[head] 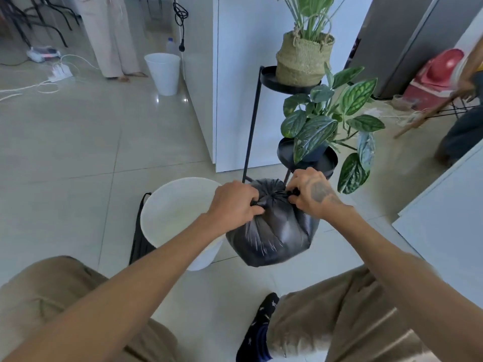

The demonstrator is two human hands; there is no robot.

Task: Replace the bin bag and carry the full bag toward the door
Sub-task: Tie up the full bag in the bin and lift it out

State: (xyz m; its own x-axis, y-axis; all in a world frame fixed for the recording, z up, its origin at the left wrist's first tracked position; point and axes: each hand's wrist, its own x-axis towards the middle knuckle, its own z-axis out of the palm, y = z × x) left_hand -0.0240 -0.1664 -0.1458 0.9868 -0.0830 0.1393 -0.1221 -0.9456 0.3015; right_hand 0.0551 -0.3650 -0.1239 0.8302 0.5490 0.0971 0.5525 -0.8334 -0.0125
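Observation:
A full black bin bag (pixel 274 231) sits on the tiled floor in front of me, its neck gathered into a tight pucker at the top. My left hand (pixel 235 202) grips the gathered plastic on the left side of the neck. My right hand (pixel 311 192) pinches the plastic on the right side. Just left of the bag stands a white bin (pixel 167 212) with no bag inside it. A folded black bag (pixel 139 239) lies on the floor against the bin's left side.
A black plant stand (pixel 251 126) with leafy plants rises right behind the bag. A second white bin (pixel 163 73) stands farther back near a person's legs (pixel 112 43). Cables and power strips lie at far left. White panels lean at right.

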